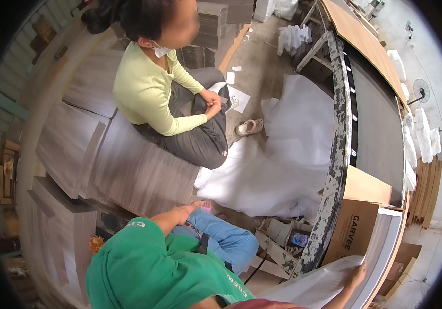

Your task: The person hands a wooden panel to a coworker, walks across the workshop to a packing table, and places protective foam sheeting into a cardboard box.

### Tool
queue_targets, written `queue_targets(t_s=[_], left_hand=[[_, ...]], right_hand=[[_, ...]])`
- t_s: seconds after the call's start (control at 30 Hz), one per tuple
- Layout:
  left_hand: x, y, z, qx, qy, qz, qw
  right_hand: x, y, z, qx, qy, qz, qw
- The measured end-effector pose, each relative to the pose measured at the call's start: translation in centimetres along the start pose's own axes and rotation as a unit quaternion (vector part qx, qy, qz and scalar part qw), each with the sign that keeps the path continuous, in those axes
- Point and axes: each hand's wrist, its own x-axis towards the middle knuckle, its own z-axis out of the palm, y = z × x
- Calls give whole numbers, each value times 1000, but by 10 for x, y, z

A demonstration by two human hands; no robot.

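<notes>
We had our right grip (355, 275) closed on the edge of a thin white sheet (313, 283) at the lower right; our left grip lay outside the view, so we could not tell its state. The sheet spread leftward from our fingers, just in front of an open brown carton (351, 226) at the near end of the long tabletop (373, 110). Beside the carton we saw a long white panel (379, 252). The tabletop's metal frame (338, 149) had chipped, peeling paint.

To our left sat a co-worker in a green shirt (143, 262) and blue jeans (226, 239). Farther off, we saw another person in a pale yellow top (146, 92), seated on stacked grey boards (143, 175), hands together. Translucent white sheeting (298, 129) lay heaped on the floor, near a light-coloured shoe (249, 127).
</notes>
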Motion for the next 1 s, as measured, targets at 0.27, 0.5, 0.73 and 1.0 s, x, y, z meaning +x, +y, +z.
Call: queue_targets(t_s=[0.27,0.5,0.73,1.0], left_hand=[[5,-10,3,276,-39,4,960],[19,-16,12,110,29,-7,993],[10,-15,12,180,-42,-38,982],[0,-6,-5,147,-29,-47,988]], right_hand=[[-1,-7,-2,-9,-39,-6,999],[-3,-11,-3,-50,-41,23,998],[13,18,-4,-18,-36,15,999],[1,-9,-1,-2,-37,16,999]])
